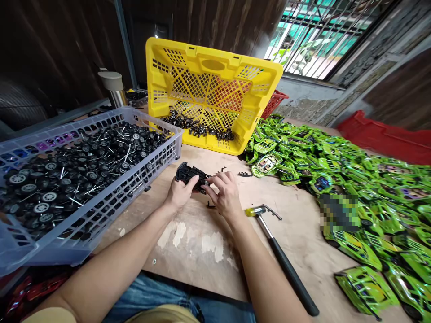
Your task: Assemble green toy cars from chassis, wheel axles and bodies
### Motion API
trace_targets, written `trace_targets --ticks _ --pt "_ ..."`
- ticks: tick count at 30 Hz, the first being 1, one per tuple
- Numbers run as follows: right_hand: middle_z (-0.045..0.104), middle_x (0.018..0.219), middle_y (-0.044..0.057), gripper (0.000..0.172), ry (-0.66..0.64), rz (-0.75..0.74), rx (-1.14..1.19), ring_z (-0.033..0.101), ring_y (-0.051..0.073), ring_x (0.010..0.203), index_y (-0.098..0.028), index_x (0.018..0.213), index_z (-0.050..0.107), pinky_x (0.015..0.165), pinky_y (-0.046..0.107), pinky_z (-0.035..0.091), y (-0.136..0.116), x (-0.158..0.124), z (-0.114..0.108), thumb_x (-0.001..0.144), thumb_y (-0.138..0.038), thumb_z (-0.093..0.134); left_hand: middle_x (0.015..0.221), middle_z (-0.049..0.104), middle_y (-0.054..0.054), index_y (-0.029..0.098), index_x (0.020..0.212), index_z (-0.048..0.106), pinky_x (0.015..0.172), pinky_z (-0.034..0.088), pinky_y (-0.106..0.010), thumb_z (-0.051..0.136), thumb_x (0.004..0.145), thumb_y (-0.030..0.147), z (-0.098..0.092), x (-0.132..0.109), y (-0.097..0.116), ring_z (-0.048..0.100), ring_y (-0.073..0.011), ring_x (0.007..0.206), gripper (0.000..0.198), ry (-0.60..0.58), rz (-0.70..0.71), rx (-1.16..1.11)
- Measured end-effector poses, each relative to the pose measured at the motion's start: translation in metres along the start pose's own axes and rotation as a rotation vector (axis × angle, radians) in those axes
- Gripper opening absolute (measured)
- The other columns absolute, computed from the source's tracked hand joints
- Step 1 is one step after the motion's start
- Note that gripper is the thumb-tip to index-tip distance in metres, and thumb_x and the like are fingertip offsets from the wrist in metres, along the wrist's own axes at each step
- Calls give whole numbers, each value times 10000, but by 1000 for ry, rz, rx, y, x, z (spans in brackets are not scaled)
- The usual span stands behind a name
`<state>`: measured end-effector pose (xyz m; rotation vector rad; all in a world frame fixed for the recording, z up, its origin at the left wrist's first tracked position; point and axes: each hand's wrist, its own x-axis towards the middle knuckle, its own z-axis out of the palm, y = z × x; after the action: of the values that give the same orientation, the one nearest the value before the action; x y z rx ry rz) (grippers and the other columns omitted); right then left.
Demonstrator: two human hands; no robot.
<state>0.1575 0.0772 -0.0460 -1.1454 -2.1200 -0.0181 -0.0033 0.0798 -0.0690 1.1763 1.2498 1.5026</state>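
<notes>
Our left hand (180, 193) and right hand (225, 195) clamp one black plastic toy-car chassis (191, 174) — wheels, we judge, not yet fitted — beside a heaped lilac plastic basket of wheels (101, 215)

the left hand (179, 194) and right hand (226, 196) cover half the black plastic toy car chassis (189, 172); the right grip cannot be made out. the grey slotted plastic basket (111, 204) runs off the left edge. a pixelated patch (338, 214) blots some green car shells (357, 247).
</notes>
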Motion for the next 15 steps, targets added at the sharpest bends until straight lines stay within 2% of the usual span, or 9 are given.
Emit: trace_targets --ticks 2,4,8,11,15 --pt "612 898 74 130 13 37 6 473 234 885 -208 891 687 816 401 406 -2 0 0 893 -326 632 922 727 -34 185 998 634 767 571 -305 727 745 382 1 0 3 686 -193 851 333 -29 4 -33" --pt "577 957 81 157 19 96 108 475 243 939 -219 890 689 855 421 413 -3 0 -1 856 -372 671 914 720 -30 187 951 631 772 565 -296 761 714 364 1 -1 5 682 -181 843 323 -81 16 -46" --pt "525 1166 74 388 -14 377 677 524 217 1029 -260 1112 584 864 384 483 -1 -2 -1 792 -445 702 901 711 -36 171 899 651 827 552 -312 787 685 341 1 -1 9 674 -181 852 305 -72 13 -52" --pt "553 1117 55 487 -10 572 985 559 188 988 -256 1118 529 845 333 505 -2 -3 0 727 -442 750 961 725 -55 159 954 678 900 539 -345 798 682 347 -1 -5 12 677 -202 917 352 -125 -30 -119" --pt "540 1028 29 539 -62 631 1138 573 162 900 -251 1082 529 773 286 514 -5 -5 1 659 -429 813 1043 739 -74 164 1016 709 942 537 -363 765 730 412 -4 -12 12 686 -230 980 383 -261 -157 -242"
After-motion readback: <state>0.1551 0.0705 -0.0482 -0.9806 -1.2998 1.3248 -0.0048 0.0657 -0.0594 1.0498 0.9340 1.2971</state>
